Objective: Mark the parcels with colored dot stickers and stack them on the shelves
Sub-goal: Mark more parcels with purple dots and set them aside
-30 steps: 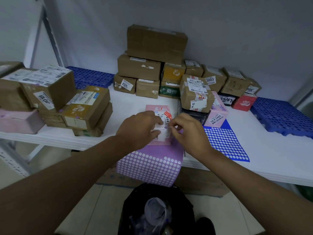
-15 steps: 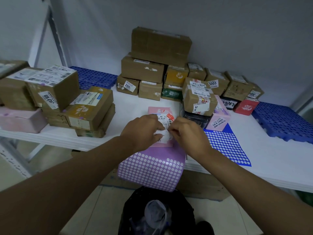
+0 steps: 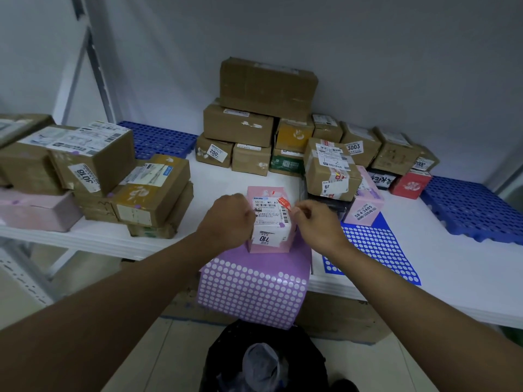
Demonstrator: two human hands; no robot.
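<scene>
Both hands meet at the centre of the head view over a small pink box point(image 3: 270, 222) that sits on the near edge of the white shelf point(image 3: 452, 267). My reading is that the left hand point(image 3: 229, 222) grips the box's left side with curled fingers to steady it, though the fingertips are hidden behind the box. At the box's upper right corner the right hand point(image 3: 317, 222) has its fingertips drawn together in a pinch; whether a dot is between them is too small to tell. A purple dot already shows on the box's white label, so this parcel looks marked or close to it. Just below the box a purple sticker sheet point(image 3: 254, 292) hangs over the shelf edge, and a blue sticker sheet point(image 3: 373, 250) lies flat to the right. Left of the frame, the stacked brown boxes point(image 3: 93, 171) carry small purple dots, which suggests they are finished. At upper centre and right, the back pile point(image 3: 266, 120) shows number labels, but I cannot make out any dots, so many of those probably remain. Bottom centre, a black bin bag point(image 3: 263, 360) stands on the floor. Overall, I judge the job partly done, with this box still to be stacked.
</scene>
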